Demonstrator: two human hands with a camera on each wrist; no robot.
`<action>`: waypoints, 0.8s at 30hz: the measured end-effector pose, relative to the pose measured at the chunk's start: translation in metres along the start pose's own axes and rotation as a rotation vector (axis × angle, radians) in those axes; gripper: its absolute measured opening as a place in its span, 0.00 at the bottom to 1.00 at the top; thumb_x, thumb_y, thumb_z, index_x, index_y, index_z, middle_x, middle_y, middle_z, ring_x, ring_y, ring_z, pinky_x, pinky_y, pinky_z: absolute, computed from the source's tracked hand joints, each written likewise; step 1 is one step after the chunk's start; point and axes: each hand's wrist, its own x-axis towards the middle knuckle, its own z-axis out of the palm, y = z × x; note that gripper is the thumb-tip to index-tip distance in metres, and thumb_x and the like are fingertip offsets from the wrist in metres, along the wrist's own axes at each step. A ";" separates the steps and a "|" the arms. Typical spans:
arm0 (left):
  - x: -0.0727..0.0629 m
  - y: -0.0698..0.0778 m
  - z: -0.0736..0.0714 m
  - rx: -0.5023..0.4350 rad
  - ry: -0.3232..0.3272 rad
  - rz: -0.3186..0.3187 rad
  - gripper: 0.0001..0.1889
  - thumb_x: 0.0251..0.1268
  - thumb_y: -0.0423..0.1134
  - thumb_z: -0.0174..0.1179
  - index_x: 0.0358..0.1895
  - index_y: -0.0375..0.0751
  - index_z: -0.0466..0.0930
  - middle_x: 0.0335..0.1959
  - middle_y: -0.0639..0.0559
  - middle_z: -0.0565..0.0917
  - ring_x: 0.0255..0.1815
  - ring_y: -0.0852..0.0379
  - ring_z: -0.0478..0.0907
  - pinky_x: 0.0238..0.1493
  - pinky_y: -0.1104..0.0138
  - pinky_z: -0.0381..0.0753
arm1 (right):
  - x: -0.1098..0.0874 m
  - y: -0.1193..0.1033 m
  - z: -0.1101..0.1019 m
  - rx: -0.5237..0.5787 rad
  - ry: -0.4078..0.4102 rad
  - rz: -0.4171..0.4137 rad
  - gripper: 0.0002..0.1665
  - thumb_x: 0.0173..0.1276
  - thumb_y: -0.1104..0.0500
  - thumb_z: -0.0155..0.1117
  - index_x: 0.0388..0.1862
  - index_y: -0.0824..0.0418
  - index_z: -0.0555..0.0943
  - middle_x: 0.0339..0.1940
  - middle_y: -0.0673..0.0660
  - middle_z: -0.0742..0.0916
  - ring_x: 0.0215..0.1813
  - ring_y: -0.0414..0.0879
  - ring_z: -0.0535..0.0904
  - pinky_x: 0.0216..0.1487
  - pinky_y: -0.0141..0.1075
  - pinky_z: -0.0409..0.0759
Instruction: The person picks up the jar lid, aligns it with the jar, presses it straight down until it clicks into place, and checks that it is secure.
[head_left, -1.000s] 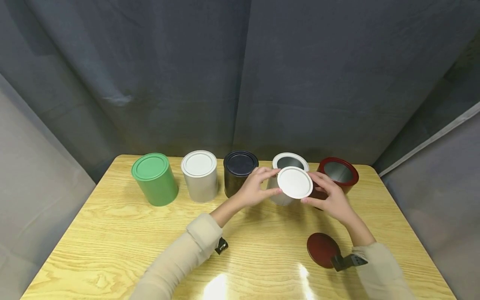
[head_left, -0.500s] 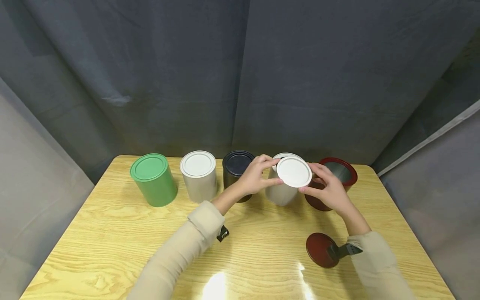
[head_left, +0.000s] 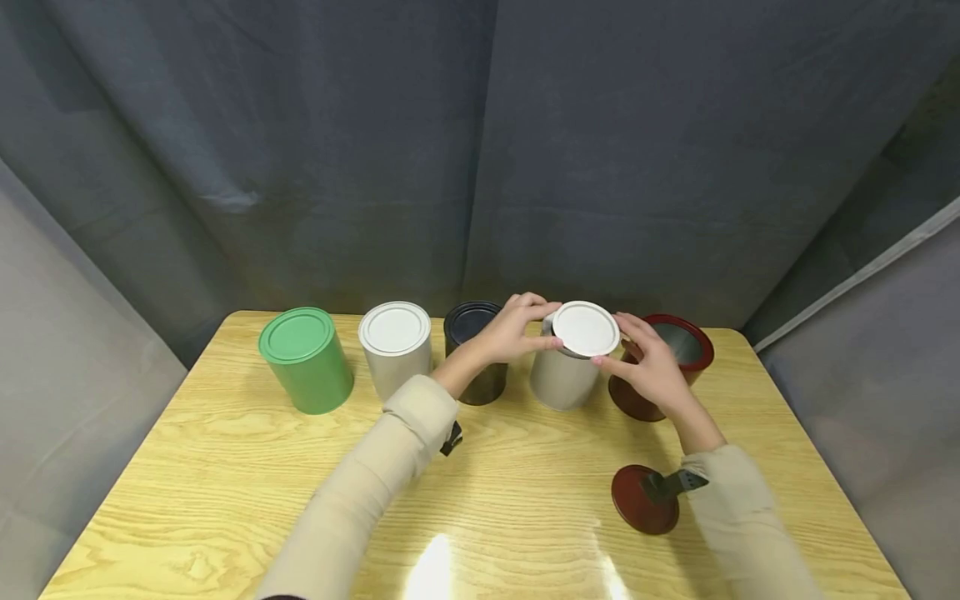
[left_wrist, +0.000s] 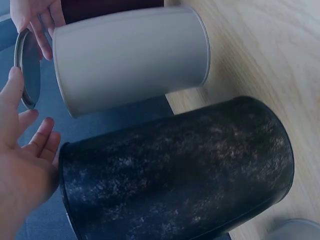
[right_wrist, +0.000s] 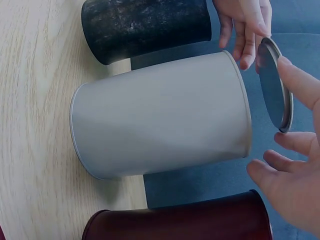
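Observation:
A round white lid [head_left: 586,328] is held between both hands just above a whitish can [head_left: 562,385]. My left hand [head_left: 512,332] pinches its left edge with thumb and fingers, while my right hand [head_left: 651,367] pinches the right edge. Both wrist views show a gap between the lid [right_wrist: 275,85] and the can's rim, with the lid's metallic underside facing the can [left_wrist: 130,57]. Most of the can's mouth is hidden in the head view. Close by my left hand stands a black can [head_left: 482,382]; a dark red can [head_left: 636,402], uncovered, stands beside my right hand.
A lidded green can [head_left: 321,385] and another lidded whitish can [head_left: 397,371] stand at the left of the row. On the wooden table [head_left: 225,500], a dark red lid [head_left: 637,510] lies near my right forearm. Grey curtains [head_left: 360,167] hang behind and beside the table.
Both hands have carried the white lid away from me, over the whitish can. It now covers most of the mouth seen earlier and looks less tilted. The cans stay in place.

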 end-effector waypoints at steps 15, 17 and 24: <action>0.019 -0.011 -0.007 0.057 -0.178 -0.034 0.31 0.62 0.48 0.57 0.67 0.43 0.61 0.62 0.43 0.67 0.62 0.49 0.59 0.60 0.61 0.61 | 0.007 0.001 0.010 0.037 0.008 0.047 0.42 0.57 0.57 0.67 0.67 0.68 0.61 0.66 0.67 0.62 0.65 0.61 0.61 0.60 0.50 0.63; 0.020 -0.013 -0.008 0.063 -0.195 -0.040 0.31 0.62 0.48 0.57 0.67 0.43 0.61 0.62 0.43 0.67 0.63 0.49 0.59 0.61 0.61 0.60 | 0.007 0.002 0.012 0.025 0.004 0.049 0.42 0.57 0.55 0.68 0.66 0.69 0.61 0.66 0.68 0.62 0.65 0.61 0.60 0.60 0.50 0.63; 0.021 -0.015 -0.011 0.112 -0.252 -0.047 0.32 0.62 0.50 0.56 0.68 0.45 0.59 0.61 0.44 0.68 0.63 0.49 0.60 0.63 0.60 0.56 | 0.007 0.004 0.018 -0.026 0.026 0.052 0.42 0.57 0.54 0.68 0.65 0.71 0.62 0.64 0.69 0.64 0.64 0.62 0.61 0.60 0.50 0.63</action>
